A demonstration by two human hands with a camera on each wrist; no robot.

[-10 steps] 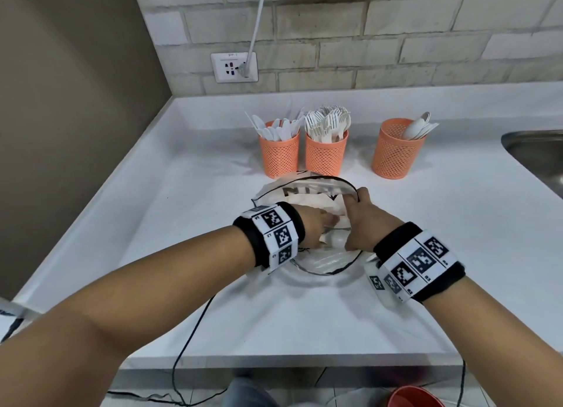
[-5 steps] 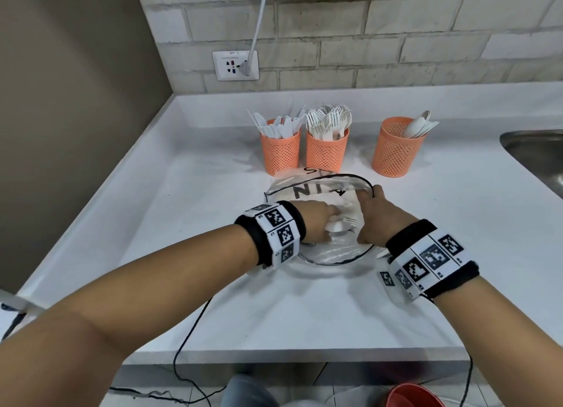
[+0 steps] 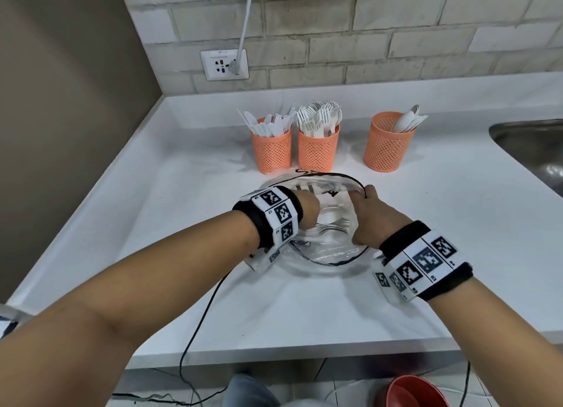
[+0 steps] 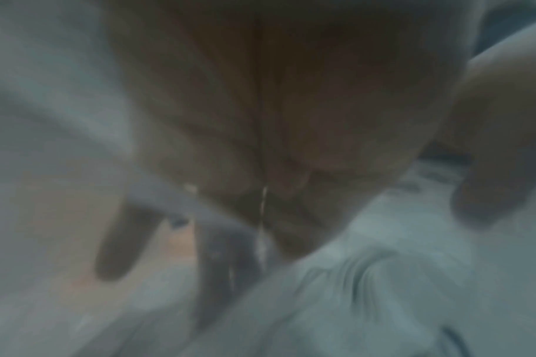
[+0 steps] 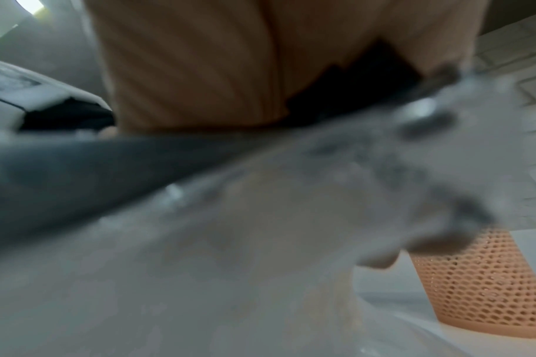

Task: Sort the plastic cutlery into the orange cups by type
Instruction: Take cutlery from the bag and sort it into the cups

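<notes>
Three orange mesh cups stand at the back: knives in the left cup point(image 3: 271, 150), forks in the middle cup point(image 3: 318, 152), spoons in the right cup point(image 3: 387, 147), also seen as the orange cup point(image 5: 489, 289). In front lies a clear plastic bag point(image 3: 329, 256) with a black rim and white forks point(image 3: 333, 227) inside. My left hand point(image 3: 307, 211) reaches into the bag's mouth over the cutlery, its fingers hidden there and blurred in the left wrist view. My right hand point(image 3: 365, 214) grips the bag's rim on the right side, holding the mouth apart.
A steel sink point(image 3: 533, 150) is set into the white counter point(image 3: 152, 224) at the right. A wall outlet point(image 3: 224, 64) with a plugged cable sits behind the cups. A black cable point(image 3: 207, 309) trails over the front edge. A red bucket point(image 3: 414, 391) stands on the floor.
My right hand has pulled the bag's rim out to the right and the mouth is wider. The left hand stays inside the bag, shifted slightly toward the cups.
</notes>
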